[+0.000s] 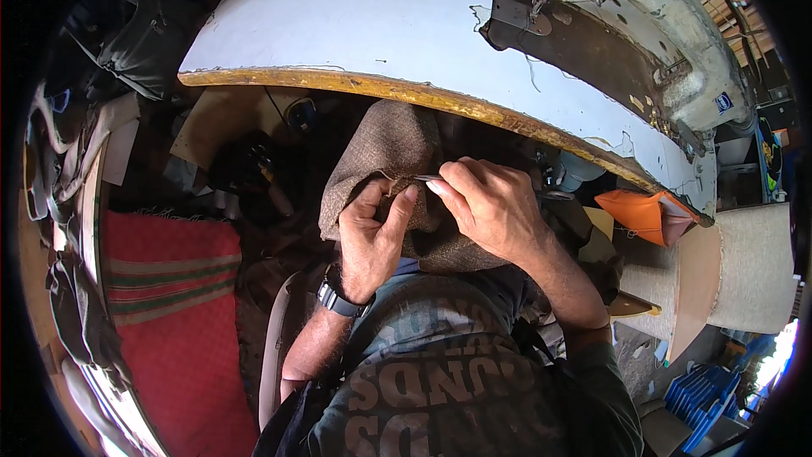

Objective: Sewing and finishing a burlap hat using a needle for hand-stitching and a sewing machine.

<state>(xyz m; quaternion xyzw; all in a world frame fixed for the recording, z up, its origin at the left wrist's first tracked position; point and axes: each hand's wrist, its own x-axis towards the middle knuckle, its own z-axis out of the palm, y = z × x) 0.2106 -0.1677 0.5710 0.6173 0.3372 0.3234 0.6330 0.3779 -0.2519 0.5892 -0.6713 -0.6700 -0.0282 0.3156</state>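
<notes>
In the head view, here is the left hand (370, 241), thumb and fingers closing on a folded edge of the brown cloth (381, 140), a coarse woven piece bunched up in front of it. The cloth rises beyond the fingertips and drapes down on both sides, part of it over the person's lap below the right hand. And there is the right hand (493, 203), just beside the left, its thumb and forefinger pinching a slim metal tool (428, 178); the tip points left, right up at the cloth near the left thumb. Whether it pierces the weave is too small to tell.

A wristwatch (340, 300) sits just behind the left hand, around the wrist. Beyond both hands runs the white table (338, 21), its worn wooden edge facing them, its top well ahead of the fingers. Far up and to the right of the right hand stands a sewing machine (710, 59), big and scuffed, set at the table's dark cut-out. Nearer, to the right of the right hand, there's an orange pouch (634, 213) just under the table edge. Swing over to the left: well apart from the left hand lies a red cloth (178, 330), crossed by green and pale stripes.
</notes>
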